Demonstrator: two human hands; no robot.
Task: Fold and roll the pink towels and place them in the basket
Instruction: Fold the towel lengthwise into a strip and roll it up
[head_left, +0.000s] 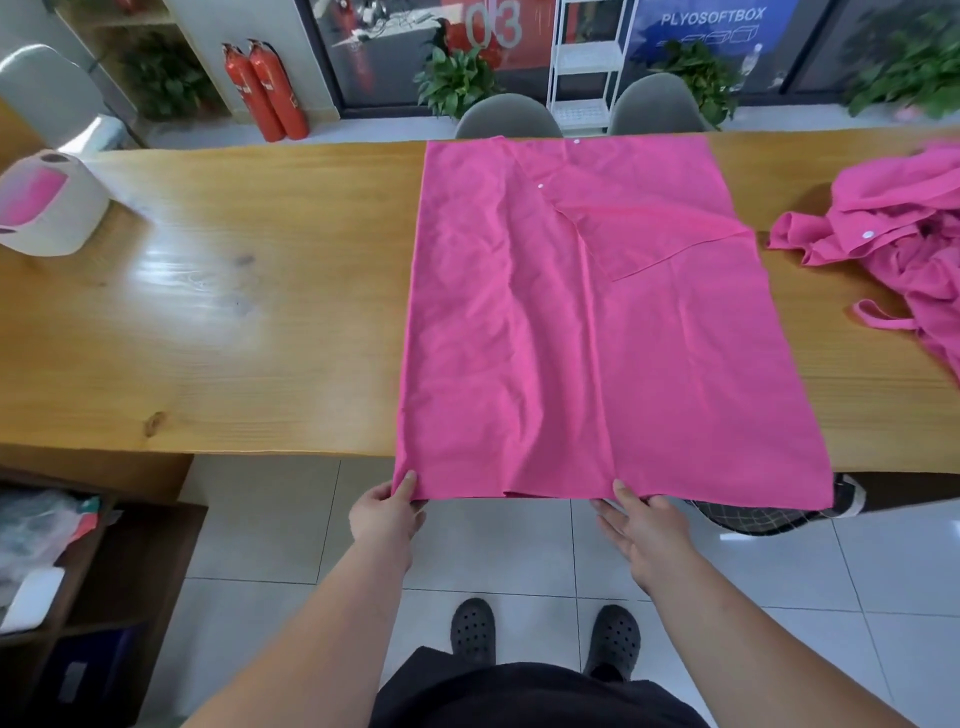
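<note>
1. The pink towel (597, 338), thin and lightly creased, lies spread on the wooden table (234, 312), with its near hem over the edge.
2. The left hand (384, 514) pinches the near left corner; the right hand (639, 525) pinches the hem at the middle.
3. Better to lift both points evenly and keep the hem tight.
4. The white basket (52, 208) stands far to the left.

One head view, worn high
It is looking forward and down across the table (234, 312) (wide-angle, edges bending), standing close, taking in the towel (571, 338) centrally, shoes (472, 629) below, chairs (506, 117) beyond.
</note>
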